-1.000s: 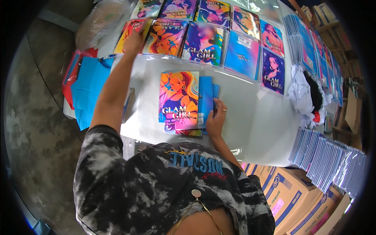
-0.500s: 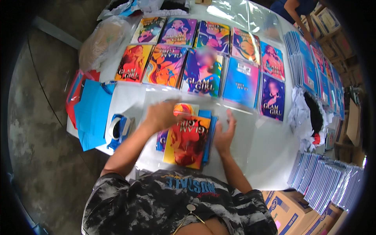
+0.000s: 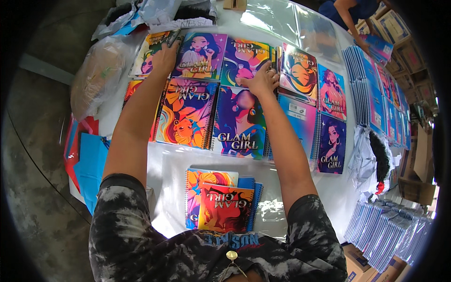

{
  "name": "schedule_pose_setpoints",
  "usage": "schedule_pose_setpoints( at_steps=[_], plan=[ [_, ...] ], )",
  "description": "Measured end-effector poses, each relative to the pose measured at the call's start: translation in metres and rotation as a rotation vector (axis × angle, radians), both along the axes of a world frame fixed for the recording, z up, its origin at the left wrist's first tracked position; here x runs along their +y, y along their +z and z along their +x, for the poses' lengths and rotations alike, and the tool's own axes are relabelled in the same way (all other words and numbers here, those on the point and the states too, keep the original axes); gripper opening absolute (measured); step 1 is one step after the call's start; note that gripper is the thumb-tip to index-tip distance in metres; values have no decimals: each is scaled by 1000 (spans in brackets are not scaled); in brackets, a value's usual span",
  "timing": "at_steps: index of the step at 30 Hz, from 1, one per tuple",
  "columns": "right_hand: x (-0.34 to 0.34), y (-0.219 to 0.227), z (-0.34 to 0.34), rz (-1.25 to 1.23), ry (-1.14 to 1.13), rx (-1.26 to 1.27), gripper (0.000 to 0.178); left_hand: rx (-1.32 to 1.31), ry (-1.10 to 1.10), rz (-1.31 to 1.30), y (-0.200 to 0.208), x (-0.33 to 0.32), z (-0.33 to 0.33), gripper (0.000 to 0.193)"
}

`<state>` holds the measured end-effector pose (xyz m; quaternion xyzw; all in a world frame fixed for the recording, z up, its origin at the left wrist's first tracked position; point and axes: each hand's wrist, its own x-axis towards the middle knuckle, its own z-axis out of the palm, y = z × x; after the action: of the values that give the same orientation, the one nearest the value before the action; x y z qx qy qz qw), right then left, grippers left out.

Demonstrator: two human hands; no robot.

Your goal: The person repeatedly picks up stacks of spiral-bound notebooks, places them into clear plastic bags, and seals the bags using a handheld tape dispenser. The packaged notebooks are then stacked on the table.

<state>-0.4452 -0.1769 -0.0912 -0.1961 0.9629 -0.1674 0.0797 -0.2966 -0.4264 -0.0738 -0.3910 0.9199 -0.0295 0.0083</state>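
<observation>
Head view: my left hand [image 3: 165,57] rests flat, grip released, on the orange-covered notebook [image 3: 151,47] at the far-left corner of the rows laid out on the white tabletop [image 3: 164,169], while my right hand [image 3: 261,80] presses spread fingers, grasping nothing, on the lower edge of the purple-and-green notebook [image 3: 244,58] in the same far row. I judge these spiral-bound notebooks light and thin, stiff enough to slide yet glossy and slippery, so best pinched at a free cover edge away from the wire. A small stack of notebooks [image 3: 221,199] lies near my chest.
</observation>
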Motion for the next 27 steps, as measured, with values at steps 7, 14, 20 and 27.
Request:
schedule_pose_setpoints(
  at_steps=[7, 14, 20, 27],
  plan=[
    [35, 40, -20, -700, -55, 180, 41, 73, 249, 102, 12, 35, -32, 59],
    [165, 105, 44, -1386, 1, 308, 25, 736, 89, -157, 72, 70, 22, 36],
    [318, 166, 137, -1863, 91, -312, 32, 1266, -100, 383, 156, 255, 177, 25],
    [341, 125, 255, -1702, 21, -972, 33, 607, 36, 320, 22, 403, 310, 21]
  ],
)
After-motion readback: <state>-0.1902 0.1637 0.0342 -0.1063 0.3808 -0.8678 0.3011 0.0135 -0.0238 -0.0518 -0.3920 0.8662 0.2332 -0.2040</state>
